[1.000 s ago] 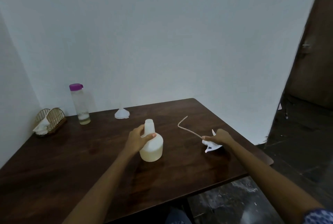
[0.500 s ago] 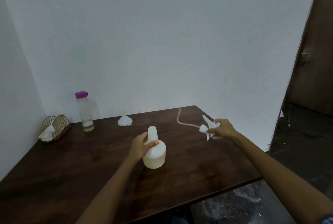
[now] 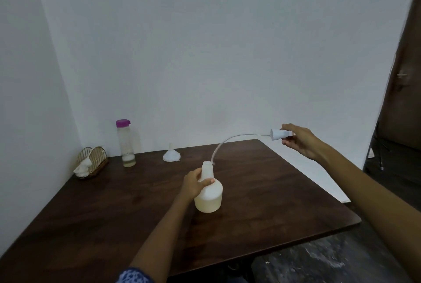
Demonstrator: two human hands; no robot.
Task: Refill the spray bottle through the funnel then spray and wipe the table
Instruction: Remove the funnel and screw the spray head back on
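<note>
A white spray bottle [image 3: 209, 198], uncapped, stands upright near the middle of the dark wooden table [image 3: 136, 214]. My left hand [image 3: 193, 183] grips its neck. My right hand [image 3: 298, 140] holds the white spray head [image 3: 279, 134] in the air above the table's far right edge. Its thin dip tube [image 3: 230, 140] curves down and left, with the tip right beside the bottle's mouth. A white funnel [image 3: 171, 154] sits upside down on the table behind the bottle. A clear water bottle [image 3: 126, 143] with a purple cap stands at the back left, nearly empty.
A wire basket [image 3: 92, 160] holding a white cloth [image 3: 83, 165] sits in the back left corner against the wall. White walls close the table on the left and back. To the right are dark floor and a brown door [image 3: 403, 77].
My right hand has lifted the spray head off the table and raised it up to the right, swinging the dip tube's tip to the bottle mouth. My left hand kept its hold on the bottle.
</note>
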